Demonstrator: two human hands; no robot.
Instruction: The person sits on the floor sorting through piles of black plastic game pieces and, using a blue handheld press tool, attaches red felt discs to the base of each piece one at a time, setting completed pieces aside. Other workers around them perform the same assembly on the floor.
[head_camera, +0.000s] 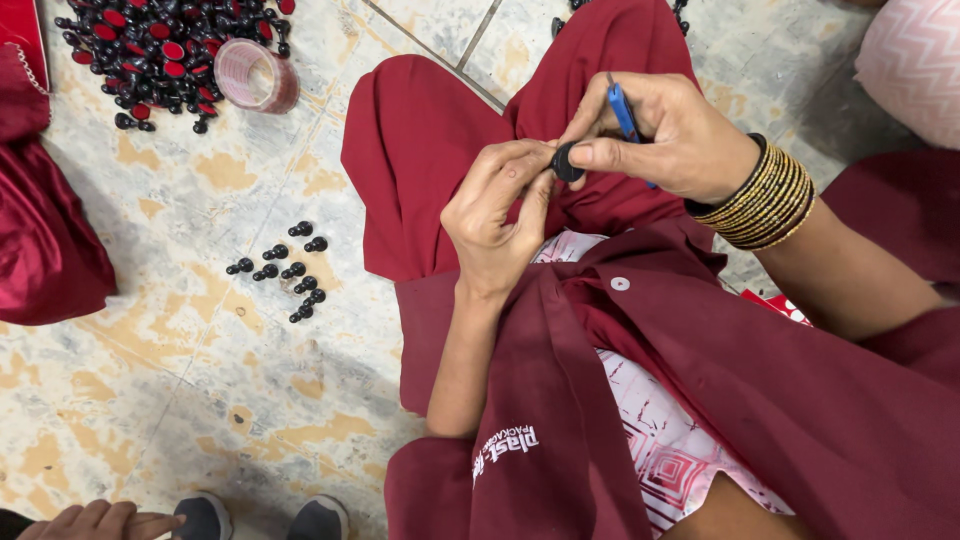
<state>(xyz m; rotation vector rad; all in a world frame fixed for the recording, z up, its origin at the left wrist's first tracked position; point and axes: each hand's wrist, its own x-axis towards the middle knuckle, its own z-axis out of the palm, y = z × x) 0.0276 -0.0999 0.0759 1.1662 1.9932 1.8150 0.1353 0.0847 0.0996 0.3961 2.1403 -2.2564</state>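
We pinch a small round black plastic cap (567, 162) between both hands above our lap. Our left hand (497, 215) closes its fingers (530, 195) on the cap's edge, while our right hand (665, 135) presses a thumb on it and grips a slim blue-handled tool (624, 110) against the palm. On the mottled tile floor (180, 380) lie a few finished black pieces (285, 268), well apart from a heap of red-and-black caps (165, 50). The cap could slip and roll away, we judge, since only fingertips hold it; the tool's tip could also nick a finger.
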